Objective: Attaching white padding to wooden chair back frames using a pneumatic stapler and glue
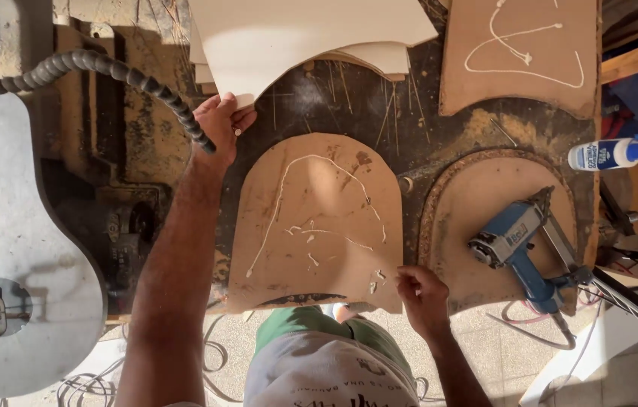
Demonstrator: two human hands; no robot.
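A left hand pinches the corner of a pale foam sheet at upper centre, while the right hand, fingers curled, presses the lower right edge of an arched brown board streaked with white glue at centre frame. A blue staple gun rests on another board at right, below a glue bottle.

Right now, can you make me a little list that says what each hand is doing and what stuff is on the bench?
Left hand: grips the corner of a pale sheet
Right hand: fingertips on the lower right edge of the arched brown board
Board: wavy white glue lines on top
Second glued board: far right of the bench
Blue power tool: lies on a rounded board right of the hands
Glue bottle: on its side, far right
Black hose: runs from the upper left to the left hand
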